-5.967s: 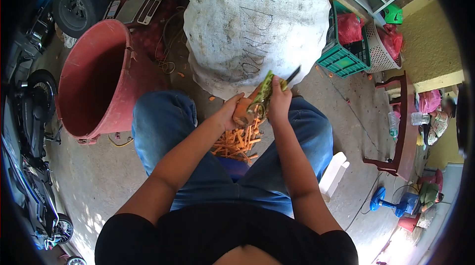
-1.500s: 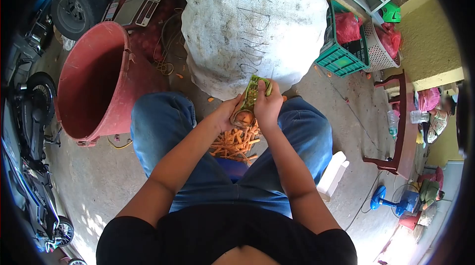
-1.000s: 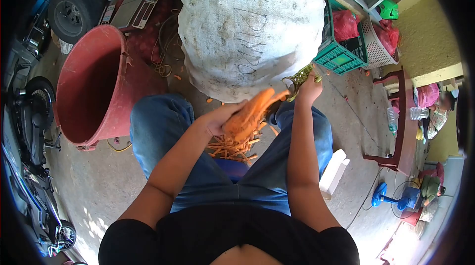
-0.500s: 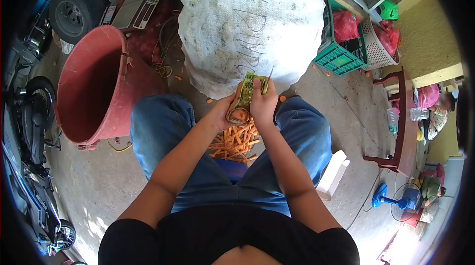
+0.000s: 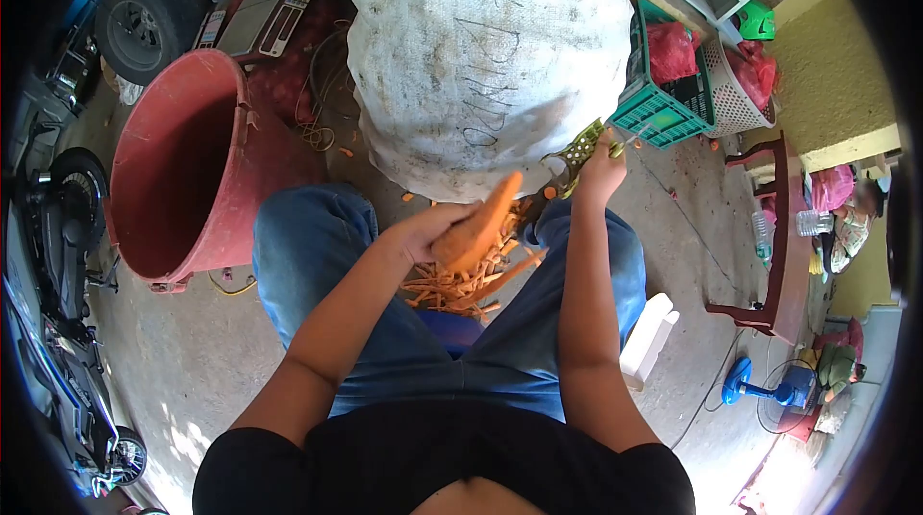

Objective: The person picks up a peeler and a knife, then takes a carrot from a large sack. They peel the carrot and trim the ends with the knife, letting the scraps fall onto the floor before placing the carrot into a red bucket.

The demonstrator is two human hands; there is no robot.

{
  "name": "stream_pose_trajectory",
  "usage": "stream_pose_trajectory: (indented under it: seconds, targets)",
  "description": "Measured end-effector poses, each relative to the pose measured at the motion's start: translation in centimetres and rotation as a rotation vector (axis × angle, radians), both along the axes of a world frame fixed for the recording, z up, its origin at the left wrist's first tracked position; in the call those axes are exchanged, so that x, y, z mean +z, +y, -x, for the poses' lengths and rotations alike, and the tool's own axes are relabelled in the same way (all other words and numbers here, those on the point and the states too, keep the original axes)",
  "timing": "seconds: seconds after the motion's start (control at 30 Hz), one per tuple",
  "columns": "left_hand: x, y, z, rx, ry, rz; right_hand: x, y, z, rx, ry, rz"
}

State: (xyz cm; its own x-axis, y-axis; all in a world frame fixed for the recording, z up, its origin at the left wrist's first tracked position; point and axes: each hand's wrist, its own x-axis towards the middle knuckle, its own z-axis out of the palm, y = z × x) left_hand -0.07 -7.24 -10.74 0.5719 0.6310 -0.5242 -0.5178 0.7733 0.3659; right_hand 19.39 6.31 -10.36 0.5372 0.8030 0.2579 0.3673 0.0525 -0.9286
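My left hand (image 5: 431,230) is closed around a large orange carrot (image 5: 486,225), its narrow end tilted up toward the white sack. Out to the right, my right hand (image 5: 603,171) grips a flat green grater (image 5: 580,148) with many holes. A thin pointed metal piece sticks out beyond that hand; I cannot make out what it belongs to. Below the carrot, between my knees, lies a heap of carrot sticks (image 5: 447,294) over a blue container (image 5: 450,328). Another orange piece slants at the heap's right side. The fingertips of my left hand are partly hidden behind the carrot.
A bulging white sack (image 5: 490,53) stands directly ahead. On the left are a big red tub (image 5: 240,159), a scale (image 5: 264,20) and a motorcycle. At right sit a green crate (image 5: 663,111), a dark red bench (image 5: 788,226), a white box (image 5: 646,347) and a blue fan.
My hands have moved apart. The grater went up and right in my right hand, away from the carrot, which now shows whole in my left hand over the heap.
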Motion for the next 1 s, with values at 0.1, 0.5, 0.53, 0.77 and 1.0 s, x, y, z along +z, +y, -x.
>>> stream_pose_trajectory:
  seconds: [0.1,0.5,0.53,0.77,1.0]
  targets:
    - [-0.4,0.7,0.6,0.124,-0.001,0.010,2.5,-3.6,3.4,0.202,0.299,0.132]
    - [-1.7,1.1,0.0,0.213,-0.163,-0.016,1.9,-8.8,8.1,0.503,-0.065,0.046]
    - [-1.7,1.2,0.2,0.150,-0.191,-0.035,2.0,-8.6,8.1,0.502,-0.057,0.051]
    - [-2.3,1.5,1.0,0.150,-0.111,-0.119,1.6,-7.5,8.5,0.521,-0.140,-0.012]
    - [0.6,-0.9,-0.3,-0.061,0.110,-0.069,-1.4,1.2,-0.4,-0.020,0.026,0.048]
